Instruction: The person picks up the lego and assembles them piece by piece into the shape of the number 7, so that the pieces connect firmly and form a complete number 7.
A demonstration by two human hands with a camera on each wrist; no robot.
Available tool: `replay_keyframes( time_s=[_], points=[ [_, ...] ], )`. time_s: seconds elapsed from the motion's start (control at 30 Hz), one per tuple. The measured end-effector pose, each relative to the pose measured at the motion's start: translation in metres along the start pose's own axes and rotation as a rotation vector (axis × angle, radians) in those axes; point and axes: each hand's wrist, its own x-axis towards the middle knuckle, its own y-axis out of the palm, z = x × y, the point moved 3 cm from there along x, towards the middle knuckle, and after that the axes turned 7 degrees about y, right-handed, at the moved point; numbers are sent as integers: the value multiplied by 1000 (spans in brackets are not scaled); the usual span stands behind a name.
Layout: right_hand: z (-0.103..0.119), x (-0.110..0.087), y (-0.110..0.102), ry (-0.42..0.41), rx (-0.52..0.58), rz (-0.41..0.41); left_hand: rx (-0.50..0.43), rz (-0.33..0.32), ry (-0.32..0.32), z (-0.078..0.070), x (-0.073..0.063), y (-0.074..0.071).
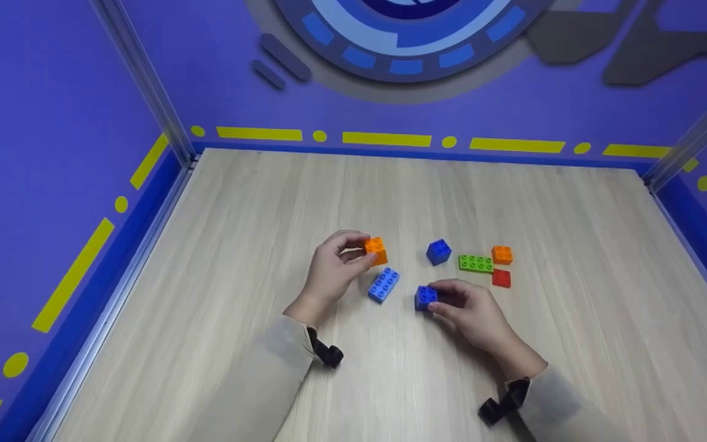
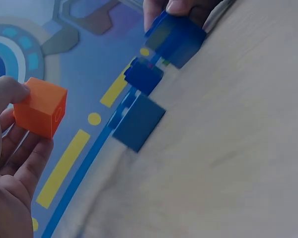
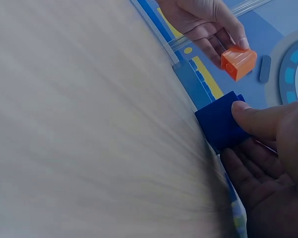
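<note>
Between thumb and fingers, my left hand (image 1: 336, 269) pinches an orange toy brick (image 1: 376, 250); the left wrist view shows its smooth sides. My right hand (image 1: 475, 312) grips a dark blue brick (image 1: 426, 298) by its right side, low over the table, as the right wrist view (image 3: 221, 121) also shows. Lying between the two hands is a lighter blue eight-stud brick (image 1: 384, 285), set at a slant. Another dark blue brick (image 1: 439, 252) stands on the table beyond the right hand.
To the right, a green eight-stud brick (image 1: 475, 263) lies beside a second orange brick (image 1: 502, 255) and a red brick (image 1: 501, 278). The wooden table (image 1: 255, 245) is bounded by a blue back wall (image 1: 218, 80) and side panels with metal corner posts.
</note>
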Motion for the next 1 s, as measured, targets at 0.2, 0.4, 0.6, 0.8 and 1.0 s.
replay_keyframes(
  time_s=[0.2,0.4,0.6,0.8,1.0],
  points=[
    [-3,2,1,46,14,12,14,73,5,-4,-6,15],
    [-4,4,1,79,52,24,34,142,2,-6,-12,29],
    [-2,2,1,75,68,28,23,194,8,-8,-18,42],
    [-1,1,1,59,62,42,53,229,27,-9,-24,53],
    [0,1,3,40,100,65,48,251,57,-11,-28,63]
  ],
)
